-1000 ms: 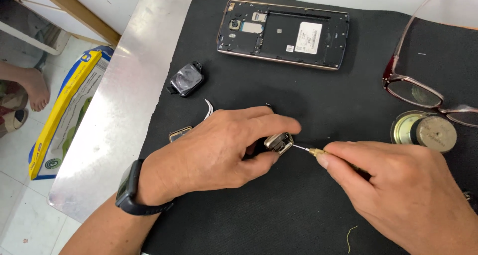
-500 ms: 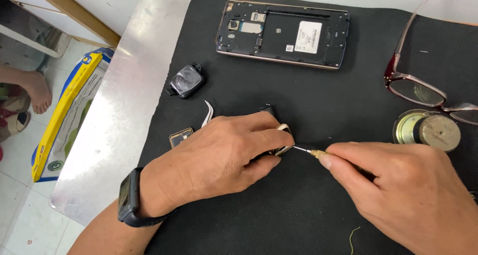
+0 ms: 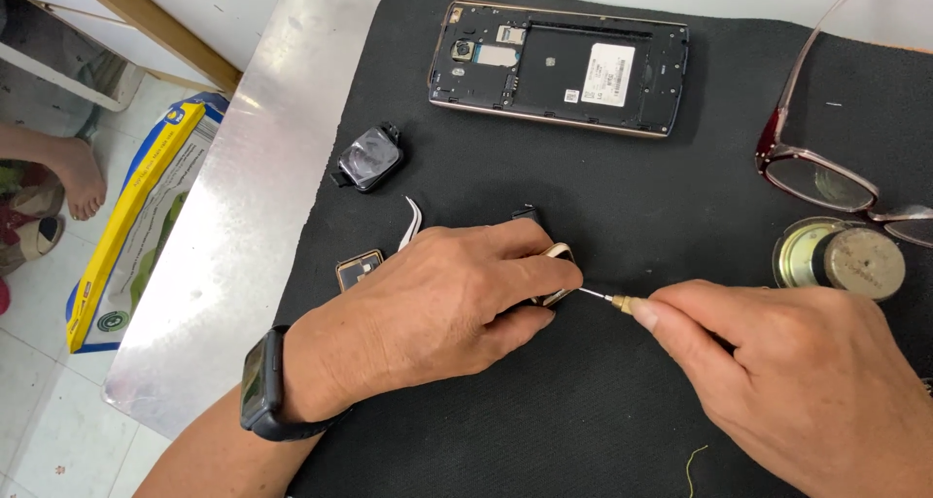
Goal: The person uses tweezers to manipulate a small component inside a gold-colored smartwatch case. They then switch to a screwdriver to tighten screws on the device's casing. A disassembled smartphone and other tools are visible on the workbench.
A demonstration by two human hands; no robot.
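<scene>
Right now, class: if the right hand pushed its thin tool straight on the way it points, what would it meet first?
The small watch case pinched under the left hand. The right hand aims the fine tool leftward, tip seemingly already at its edge.

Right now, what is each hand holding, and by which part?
The left hand pins a small watch case to the mat by its body. The right hand pinches a fine tool at its brass collar, with the tip at the case.
</scene>
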